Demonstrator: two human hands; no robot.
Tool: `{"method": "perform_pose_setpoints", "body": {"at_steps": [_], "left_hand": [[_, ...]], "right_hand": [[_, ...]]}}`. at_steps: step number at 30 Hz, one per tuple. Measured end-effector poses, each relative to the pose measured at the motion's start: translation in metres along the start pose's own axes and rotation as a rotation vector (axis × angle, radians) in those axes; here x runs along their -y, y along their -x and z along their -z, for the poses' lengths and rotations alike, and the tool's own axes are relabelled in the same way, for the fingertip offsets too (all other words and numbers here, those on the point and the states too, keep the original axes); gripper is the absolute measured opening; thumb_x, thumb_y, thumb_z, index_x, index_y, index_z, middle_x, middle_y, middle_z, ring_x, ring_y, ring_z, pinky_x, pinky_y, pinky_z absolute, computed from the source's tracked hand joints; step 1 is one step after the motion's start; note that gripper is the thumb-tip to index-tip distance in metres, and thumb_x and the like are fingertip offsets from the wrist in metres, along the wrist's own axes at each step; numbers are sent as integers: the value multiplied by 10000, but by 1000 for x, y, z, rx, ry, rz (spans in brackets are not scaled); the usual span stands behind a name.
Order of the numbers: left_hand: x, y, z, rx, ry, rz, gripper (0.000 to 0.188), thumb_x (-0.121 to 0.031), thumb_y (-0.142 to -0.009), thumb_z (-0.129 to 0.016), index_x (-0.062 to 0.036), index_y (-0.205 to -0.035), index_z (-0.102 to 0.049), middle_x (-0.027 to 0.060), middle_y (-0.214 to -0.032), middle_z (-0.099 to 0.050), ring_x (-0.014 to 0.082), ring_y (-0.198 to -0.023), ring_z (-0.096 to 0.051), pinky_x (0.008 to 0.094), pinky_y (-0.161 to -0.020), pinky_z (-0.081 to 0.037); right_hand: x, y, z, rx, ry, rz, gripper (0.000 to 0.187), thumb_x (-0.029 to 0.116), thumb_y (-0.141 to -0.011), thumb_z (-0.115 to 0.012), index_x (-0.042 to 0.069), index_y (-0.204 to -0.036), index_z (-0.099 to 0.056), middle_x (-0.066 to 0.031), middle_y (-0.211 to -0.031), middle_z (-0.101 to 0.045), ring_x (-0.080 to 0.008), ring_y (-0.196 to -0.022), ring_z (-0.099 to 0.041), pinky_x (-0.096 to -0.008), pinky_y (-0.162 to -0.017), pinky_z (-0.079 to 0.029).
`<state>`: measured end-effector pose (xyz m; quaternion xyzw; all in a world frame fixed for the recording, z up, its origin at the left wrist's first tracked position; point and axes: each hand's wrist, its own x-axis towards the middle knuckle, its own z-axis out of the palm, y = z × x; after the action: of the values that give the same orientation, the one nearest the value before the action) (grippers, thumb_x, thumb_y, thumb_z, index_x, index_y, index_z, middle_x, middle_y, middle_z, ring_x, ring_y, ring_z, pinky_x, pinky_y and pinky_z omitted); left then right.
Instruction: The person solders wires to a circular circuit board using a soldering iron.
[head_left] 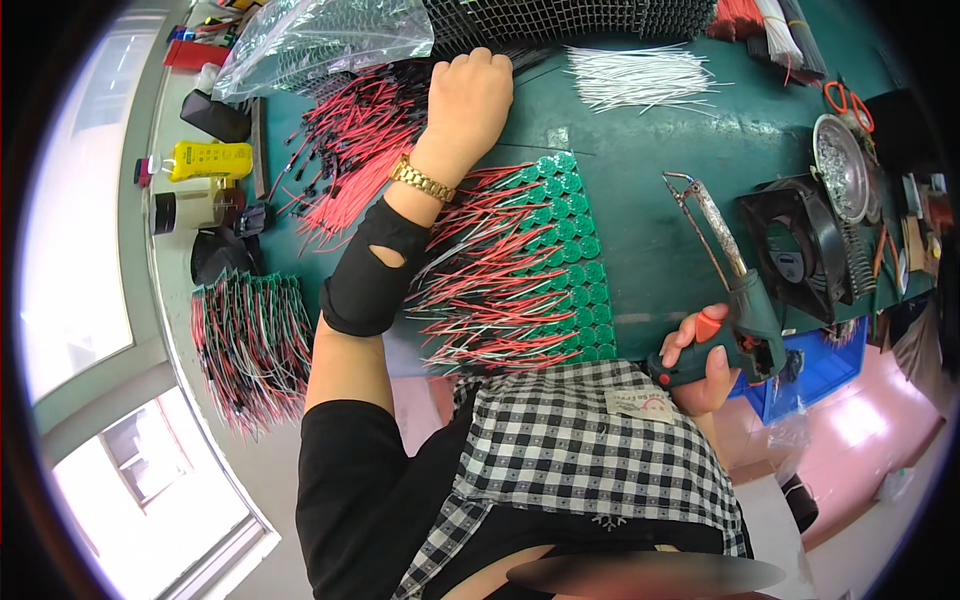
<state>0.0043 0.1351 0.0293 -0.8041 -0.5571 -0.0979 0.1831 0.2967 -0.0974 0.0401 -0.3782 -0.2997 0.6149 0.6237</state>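
My left hand (470, 100) reaches to the far side of the green table, its fingers curled closed beside a pile of red wires with black ends (350, 130). Dark thin wires (530, 62) lie by its knuckles, but whatever the fingers hold is hidden. Under my left forearm and to its right lies a panel of round green circuit boards (580, 275), with red, black and white wires (500, 265) fanning off its left side. At the table's near edge my right hand (712, 388) grips a dark green soldering gun (757, 310), its bent tip pointing up and away, apart from the boards.
White wires (640, 78) lie at the far middle. On the right are a black fan (795, 235), a metal dish (840, 165) and orange-handled scissors (850, 105). Wired boards (250, 345) and a yellow bottle (212, 160) sit left. A blue bin (815, 372) stands below the right edge.
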Motion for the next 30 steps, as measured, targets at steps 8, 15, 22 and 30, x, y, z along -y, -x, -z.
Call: {"method": "perform_pose_setpoints", "body": {"at_steps": [8,15,22,30], "left_hand": [[4,5,-2,-84,501,167,140,-109,-877,-522,-13,-976,-542,220,-905,-620,392,-863,-601,461,-752,-481],[7,2,8,-221,593,41,182,-178,-916,-531,-31,-1011,-582,172,-914,-617,374,-843,-602,442,-712,-494],[4,-20,67,212,186,-424,142,-197,-880,-552,-74,-925,-608,100,-850,-567,317,-724,-603,403,-583,-492],[-8,-4,45,524,-214,-744,78,-87,-747,-575,-57,-779,-639,103,-800,-626,239,-674,-654,341,-577,-523]], "right_hand": [[-7,11,17,6,-40,3,439,269,-881,-549,-3,-1197,-412,-152,-821,-546,-191,-588,-564,-305,-569,-485],[-10,12,18,-4,-66,-5,437,256,-887,-537,-8,-1209,-405,-155,-833,-543,-196,-600,-569,-314,-576,-485],[-13,6,25,85,-138,-2,448,262,-886,-546,-5,-1217,-407,-152,-843,-539,-192,-610,-565,-319,-587,-476],[-13,10,21,102,-4,-40,482,281,-862,-587,5,-1215,-413,-144,-835,-536,-191,-624,-562,-313,-606,-470]]}}
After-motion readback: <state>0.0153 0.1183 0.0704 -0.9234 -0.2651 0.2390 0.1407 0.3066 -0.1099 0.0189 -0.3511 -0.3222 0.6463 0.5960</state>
